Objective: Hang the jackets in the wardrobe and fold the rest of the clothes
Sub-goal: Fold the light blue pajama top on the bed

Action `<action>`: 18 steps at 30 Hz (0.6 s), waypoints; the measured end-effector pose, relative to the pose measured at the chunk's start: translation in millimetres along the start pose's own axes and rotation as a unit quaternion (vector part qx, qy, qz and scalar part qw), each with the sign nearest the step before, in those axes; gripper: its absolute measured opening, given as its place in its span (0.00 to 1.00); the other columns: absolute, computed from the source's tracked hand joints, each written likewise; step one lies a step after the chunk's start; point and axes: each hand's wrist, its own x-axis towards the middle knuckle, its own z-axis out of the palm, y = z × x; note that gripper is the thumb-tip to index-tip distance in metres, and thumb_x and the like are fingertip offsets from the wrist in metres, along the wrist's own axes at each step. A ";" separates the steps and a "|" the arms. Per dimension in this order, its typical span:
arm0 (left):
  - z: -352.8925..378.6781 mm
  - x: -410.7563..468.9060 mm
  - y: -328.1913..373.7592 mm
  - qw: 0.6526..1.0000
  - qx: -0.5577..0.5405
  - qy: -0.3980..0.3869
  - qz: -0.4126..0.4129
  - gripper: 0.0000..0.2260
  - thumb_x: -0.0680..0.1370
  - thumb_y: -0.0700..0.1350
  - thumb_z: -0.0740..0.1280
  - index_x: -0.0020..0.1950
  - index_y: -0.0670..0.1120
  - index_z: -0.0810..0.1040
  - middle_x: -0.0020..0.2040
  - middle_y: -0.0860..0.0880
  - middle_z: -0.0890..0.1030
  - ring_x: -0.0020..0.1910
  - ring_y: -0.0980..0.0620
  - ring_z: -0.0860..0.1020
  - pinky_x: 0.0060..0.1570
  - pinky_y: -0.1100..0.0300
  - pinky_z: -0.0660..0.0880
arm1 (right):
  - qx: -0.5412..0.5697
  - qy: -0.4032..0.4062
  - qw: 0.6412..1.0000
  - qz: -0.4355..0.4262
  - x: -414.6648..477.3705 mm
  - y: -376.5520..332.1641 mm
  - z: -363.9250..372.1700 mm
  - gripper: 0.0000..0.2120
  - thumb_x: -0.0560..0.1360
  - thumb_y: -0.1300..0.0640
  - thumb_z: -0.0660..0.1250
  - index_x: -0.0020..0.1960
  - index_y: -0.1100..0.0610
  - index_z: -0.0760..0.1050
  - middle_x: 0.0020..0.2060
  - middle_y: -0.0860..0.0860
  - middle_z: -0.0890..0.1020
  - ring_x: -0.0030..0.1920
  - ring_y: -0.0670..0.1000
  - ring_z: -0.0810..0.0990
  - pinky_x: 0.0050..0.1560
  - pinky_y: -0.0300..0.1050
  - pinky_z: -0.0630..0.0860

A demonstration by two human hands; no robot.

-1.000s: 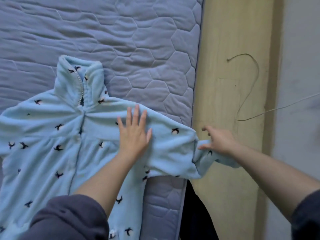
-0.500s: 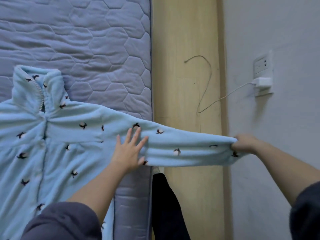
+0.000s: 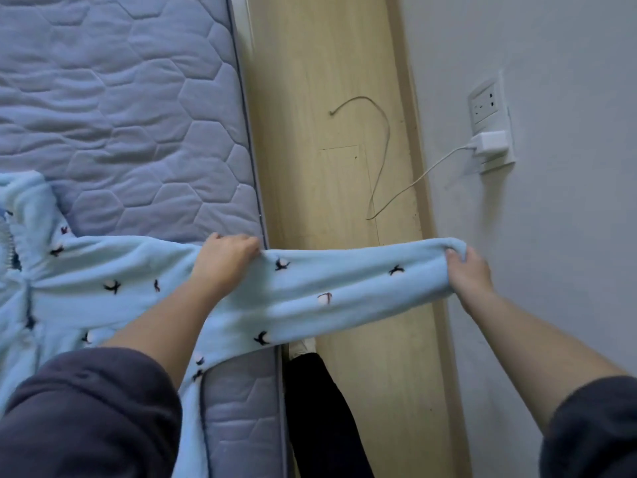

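Head view, looking down across a mattress edge. Your left hand (image 3: 225, 257) is closed over the upper edge of the long sleeve (image 3: 344, 281) of a pale blue fleece garment (image 3: 120, 270) printed with small dark birds. Its fingers curl round a fold of the fleece just where the mattress ends. Your right hand (image 3: 467, 270) clamps the cuff end of the same sleeve, with thumb and fingers wrapped round bunched fabric. It is held in the air above the floor, near the wall.

Between the two hands the sleeve is stretched flat and nearly level, reaching from the mattress edge out across the floor. Both forearms are bare below dark grey pushed-up cuffs (image 3: 86, 408).

The body of the garment lies front-up on the grey-blue quilted mattress (image 3: 120, 115) with hexagon stitching. Its stand-up collar and zip (image 3: 8, 243) sit at the left border and are partly cut off.

Beside the mattress runs a strip of light wooden floor (image 3: 327, 81). A thin white cable (image 3: 379, 160) lies on it in a loose curve and rises to a white plug-in charger (image 3: 491, 143) in a white wall socket (image 3: 484, 105) on the pale grey wall (image 3: 568, 236).

Under the sleeve, against the mattress side, is a black fabric shape (image 3: 317, 408) that cannot be identified.
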 end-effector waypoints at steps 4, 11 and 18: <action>-0.6 11.0 -14.5 0.991 -0.064 0.091 -0.071 0.04 0.78 0.39 0.64 0.43 0.45 0.74 0.39 0.43 0.80 0.36 0.41 0.78 0.34 0.56 0.61 | -0.090 0.012 0.996 -0.010 -0.7 16.6 13.3 0.18 0.80 0.52 0.58 0.63 0.65 0.70 0.58 0.66 0.77 0.59 0.64 0.75 0.55 0.50 0.69; 18.8 30.6 3.1 0.981 -0.059 -0.078 -0.166 0.07 0.81 0.44 0.54 0.53 0.44 0.70 0.52 0.42 0.78 0.51 0.40 0.76 0.43 0.52 0.66 | 0.028 -0.083 0.993 0.074 25.2 19.6 17.5 0.18 0.80 0.46 0.57 0.55 0.60 0.75 0.55 0.58 0.79 0.50 0.57 0.75 0.50 0.45 0.69; -37.0 -19.4 46.3 0.950 -0.285 0.011 -0.127 0.04 0.77 0.41 0.62 0.49 0.45 0.75 0.46 0.49 0.79 0.48 0.48 0.77 0.48 0.51 0.71 | 0.211 -0.359 0.893 0.171 -34.2 -26.4 10.2 0.20 0.76 0.39 0.63 0.53 0.54 0.81 0.48 0.53 0.85 0.47 0.51 0.84 0.45 0.46 0.78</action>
